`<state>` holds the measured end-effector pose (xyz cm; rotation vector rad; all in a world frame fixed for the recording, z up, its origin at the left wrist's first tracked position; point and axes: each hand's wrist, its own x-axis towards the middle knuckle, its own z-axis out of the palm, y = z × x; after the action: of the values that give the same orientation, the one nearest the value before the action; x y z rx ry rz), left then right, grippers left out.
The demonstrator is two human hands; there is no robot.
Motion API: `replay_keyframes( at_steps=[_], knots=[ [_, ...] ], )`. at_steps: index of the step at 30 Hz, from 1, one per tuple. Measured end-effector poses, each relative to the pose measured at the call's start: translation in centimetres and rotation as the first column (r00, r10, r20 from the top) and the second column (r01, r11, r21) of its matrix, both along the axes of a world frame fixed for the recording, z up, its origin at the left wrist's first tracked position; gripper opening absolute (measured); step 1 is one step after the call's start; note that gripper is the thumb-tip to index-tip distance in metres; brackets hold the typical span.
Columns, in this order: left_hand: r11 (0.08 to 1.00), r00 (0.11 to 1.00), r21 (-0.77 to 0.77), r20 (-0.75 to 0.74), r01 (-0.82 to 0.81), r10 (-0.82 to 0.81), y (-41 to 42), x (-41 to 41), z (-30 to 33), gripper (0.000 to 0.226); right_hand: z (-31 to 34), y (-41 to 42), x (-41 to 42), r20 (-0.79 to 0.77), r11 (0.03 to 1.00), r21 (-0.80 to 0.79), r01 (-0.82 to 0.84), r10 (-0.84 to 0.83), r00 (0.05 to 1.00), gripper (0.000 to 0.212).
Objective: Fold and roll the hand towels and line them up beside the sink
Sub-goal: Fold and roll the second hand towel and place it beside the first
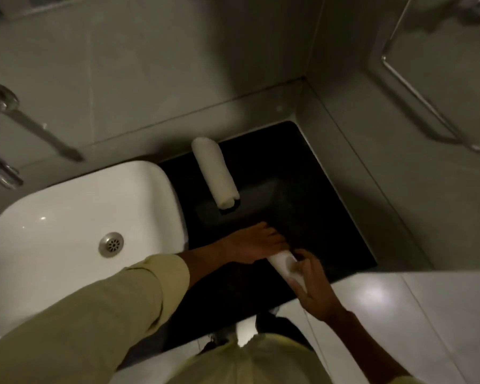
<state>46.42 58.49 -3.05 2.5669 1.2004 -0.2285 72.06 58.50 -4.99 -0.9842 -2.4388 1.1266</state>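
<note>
One white rolled towel (215, 171) lies on the black counter (322, 217) just right of the white sink (67, 217), its far end near the back wall. A second white rolled towel (284, 263) is at the counter's front. My left hand (257, 242) lies flat over its far part, palm down. My right hand (312, 286) grips its near end, thumb and fingers around the roll. Most of this roll is hidden under the two hands.
A chrome tap (0, 128) is mounted on the tiled wall above the sink's left. A tiled side wall closes the counter on the right. Pale floor tiles (399, 314) show past the counter's front edge. A glass panel with a metal rail (421, 101) is at upper right.
</note>
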Motion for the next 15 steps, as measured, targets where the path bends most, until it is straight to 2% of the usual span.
replay_keyframes(
  at_steps=[2, 4, 6, 7, 8, 9, 10, 11, 12, 13, 14, 15],
  knots=[
    [0.999, 1.0, 0.031, -0.008, -0.015, 0.015, 2.8, -1.5, -0.7, 0.055, -0.4, 1.5, -2.2, 0.004, 0.995, -0.073, 0.065, -0.065, 0.998, 0.053],
    [0.995, 0.997, 0.056, 0.014, -0.082, 0.081, 5.5, -3.0, -0.1, 0.073, -0.3, 2.9, -4.5, -0.016, 0.992, -0.105, 0.073, -0.075, 0.997, 0.07],
    [0.96, 0.958, 0.086, 0.138, -0.266, 0.253, 7.4, -4.1, 1.6, 0.09, -0.4, 4.7, -6.9, -0.023, 0.999, -0.037, 0.04, -0.041, 0.999, 0.069],
    [0.902, 0.887, 0.107, 0.26, -0.419, 0.381, 8.0, -4.5, 2.2, 0.09, -0.5, 5.7, -8.3, -0.024, 1.0, 0.005, 0.026, -0.026, 0.999, 0.065],
    [0.787, 0.753, 0.121, 0.408, -0.605, 0.516, 8.3, -4.7, 2.7, 0.085, -0.5, 6.7, -9.8, -0.042, 0.999, 0.028, 0.031, -0.029, 0.999, 0.062],
    [0.593, 0.551, 0.123, 0.552, -0.796, 0.625, 8.5, -5.1, 3.0, 0.078, -0.7, 7.7, -11.3, -0.065, 0.998, 0.037, 0.046, -0.044, 0.997, 0.06],
    [0.337, 0.296, 0.067, 0.655, -0.939, 0.695, 8.4, -5.4, 3.1, 0.073, -0.8, 8.6, -12.9, -0.079, 0.997, 0.029, 0.067, -0.065, 0.995, 0.058],
    [0.08, 0.03, -0.04, 0.694, -0.996, 0.719, 8.3, -6.1, 3.0, 0.074, -0.8, 9.4, -14.5, -0.078, 0.997, 0.018, 0.079, -0.078, 0.994, 0.059],
    [-0.11, -0.188, -0.158, 0.667, -0.981, 0.721, 8.2, -6.9, 2.5, 0.081, -0.9, 10.4, -16.0, -0.069, 0.997, 0.011, 0.078, -0.077, 0.995, 0.06],
    [-0.203, -0.332, -0.272, 0.616, -0.941, 0.715, 7.7, -7.7, 1.9, 0.09, -1.1, 11.2, -17.4, -0.061, 0.998, 0.008, 0.068, -0.067, 0.996, 0.06],
    [-0.206, -0.408, -0.381, 0.585, -0.901, 0.701, 7.5, -8.4, 1.3, 0.098, -1.4, 12.3, -18.8, -0.054, 0.999, 0.006, 0.042, -0.042, 0.998, 0.059],
    [-0.15, -0.435, -0.472, 0.582, -0.869, 0.687, 7.2, -8.9, 0.5, 0.101, -1.5, 13.3, -20.2, -0.04, 1.0, 0.0, 0.013, -0.013, 0.999, 0.059]
  ],
)
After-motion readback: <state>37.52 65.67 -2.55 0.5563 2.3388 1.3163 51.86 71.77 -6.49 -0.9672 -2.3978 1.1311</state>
